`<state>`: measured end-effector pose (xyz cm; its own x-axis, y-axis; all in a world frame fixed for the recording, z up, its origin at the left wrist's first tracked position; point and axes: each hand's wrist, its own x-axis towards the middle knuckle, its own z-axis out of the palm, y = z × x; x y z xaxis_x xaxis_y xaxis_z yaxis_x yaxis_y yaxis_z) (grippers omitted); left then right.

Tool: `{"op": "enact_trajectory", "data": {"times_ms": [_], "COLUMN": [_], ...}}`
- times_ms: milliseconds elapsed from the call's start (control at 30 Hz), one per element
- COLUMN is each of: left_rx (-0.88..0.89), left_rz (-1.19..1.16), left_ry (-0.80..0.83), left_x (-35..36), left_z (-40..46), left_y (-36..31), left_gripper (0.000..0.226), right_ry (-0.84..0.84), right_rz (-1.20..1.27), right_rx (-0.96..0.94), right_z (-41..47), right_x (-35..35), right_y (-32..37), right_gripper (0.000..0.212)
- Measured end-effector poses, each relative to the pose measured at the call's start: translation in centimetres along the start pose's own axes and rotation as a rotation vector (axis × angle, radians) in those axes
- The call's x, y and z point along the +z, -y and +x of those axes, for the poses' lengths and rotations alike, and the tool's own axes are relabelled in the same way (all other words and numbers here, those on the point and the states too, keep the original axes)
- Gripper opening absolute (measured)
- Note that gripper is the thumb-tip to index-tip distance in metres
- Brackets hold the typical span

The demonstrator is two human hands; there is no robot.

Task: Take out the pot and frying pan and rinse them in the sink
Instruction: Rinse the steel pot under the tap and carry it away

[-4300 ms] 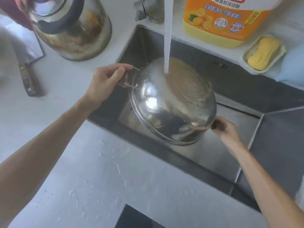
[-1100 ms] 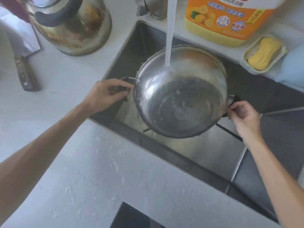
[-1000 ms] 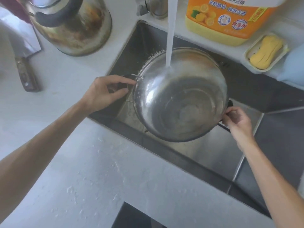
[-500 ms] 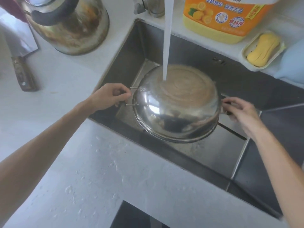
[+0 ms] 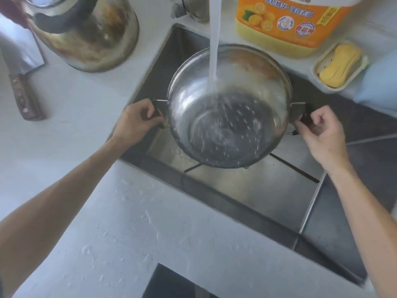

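Observation:
A shiny steel pot (image 5: 247, 87) hangs mouth-up over the sink (image 5: 253, 194), tilted slightly toward me. Tap water (image 5: 214, 39) falls into it and splashes on its bottom. My left hand (image 5: 135, 122) is closed on the pot's left side handle. On the opposite side, my right hand (image 5: 320, 130) grips the dark right handle. No frying pan is in view.
A stained steel kettle (image 5: 86, 33) stands on the white counter at the back left, with a cleaver (image 5: 21, 82) beside it. The tap base (image 5: 189, 7), an orange detergent jug (image 5: 287, 22) and a yellow soap in a dish (image 5: 339, 65) line the sink's far edge.
Half a second ago the pot was upside down with water hitting its base; I have turned it mouth-up, so the stream now runs inside. Both hands kept hold of the handles.

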<state>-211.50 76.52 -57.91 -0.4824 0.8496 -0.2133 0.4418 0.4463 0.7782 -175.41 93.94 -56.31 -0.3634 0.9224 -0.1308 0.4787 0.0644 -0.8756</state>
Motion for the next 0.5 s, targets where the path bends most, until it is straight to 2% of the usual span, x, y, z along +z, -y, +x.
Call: {"op": "enact_trajectory", "data": {"times_ms": [133,200,267,300,367,500], "left_rx": [0.033,0.052,0.117,0.195,0.362,0.308], "left_rz": [0.117,0.108,0.089,0.151,0.298,0.333], "left_ry": [-0.123,-0.080,-0.007,0.018,0.046,0.051], "left_x": [0.2,0.6,1.1,1.4,2.2,4.0], "left_z": [-0.1,0.1,0.3,0.3,0.6,1.4], "left_y": [-0.2,-0.1,0.1,0.1,0.6,1.5], "left_gripper": [0.053,0.049,0.046,0.042,0.027,0.016], "right_ry": [-0.111,-0.062,-0.004,0.007,-0.017,-0.082], "right_rz": [0.214,0.253,0.214,0.170,0.068,0.047], "right_rx": [0.108,0.113,0.108,0.108,0.087,0.173], "right_z": [-1.6,-2.0,-2.3,-2.5,-2.7,-2.7], "right_x": [1.0,1.3,1.5,1.5,1.3,1.7], "right_y": [-2.9,-4.6,-6.2,-6.9,-8.5,-9.6], "right_gripper": [0.044,0.040,0.028,0.024,0.031,0.046]}}
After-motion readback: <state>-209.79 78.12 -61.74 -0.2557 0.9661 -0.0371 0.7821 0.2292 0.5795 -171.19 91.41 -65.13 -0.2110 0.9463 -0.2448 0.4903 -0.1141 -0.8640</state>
